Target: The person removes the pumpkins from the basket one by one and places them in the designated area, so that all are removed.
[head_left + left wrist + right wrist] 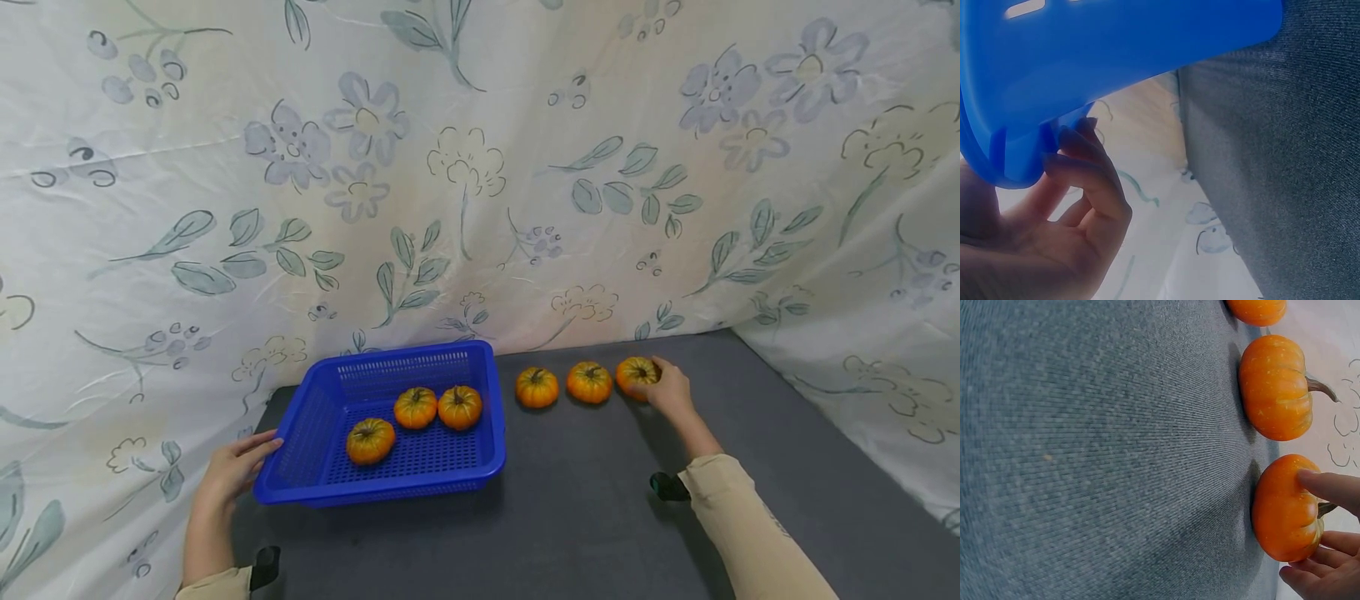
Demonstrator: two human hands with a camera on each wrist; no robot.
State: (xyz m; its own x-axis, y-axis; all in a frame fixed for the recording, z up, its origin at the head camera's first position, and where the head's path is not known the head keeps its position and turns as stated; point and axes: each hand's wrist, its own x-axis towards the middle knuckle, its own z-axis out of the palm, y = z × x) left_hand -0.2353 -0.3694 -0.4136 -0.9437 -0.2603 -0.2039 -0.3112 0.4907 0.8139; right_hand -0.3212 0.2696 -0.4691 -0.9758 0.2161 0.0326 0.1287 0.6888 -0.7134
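Orange pumpkin point(632, 375), right end of a row of three on the dark table point(577, 500); right hand point(670, 389) pinches it, thumb one side, fingers curled the other, spread about its width. Left hand point(231, 471) grips the left rim of the blue basket point(495, 417), fingers bent up under the edge. Main risk: skin looks smooth and the hold is mostly fingertips, so a fast lift could let it twist out and drop. Middle pumpkin point(589, 383) sits just beside it; a sideways drag would probably shove that into the third pumpkin point(536, 388). Basket has a front-left pumpkin point(371, 442) with room to roll, plus a pair point(437, 407) side by side further back; too much pull or push on the rim could tilt or slide it, setting them rolling. Stem point(1327, 508) lies between thumb and fingers, might snap if squeezed sideways.
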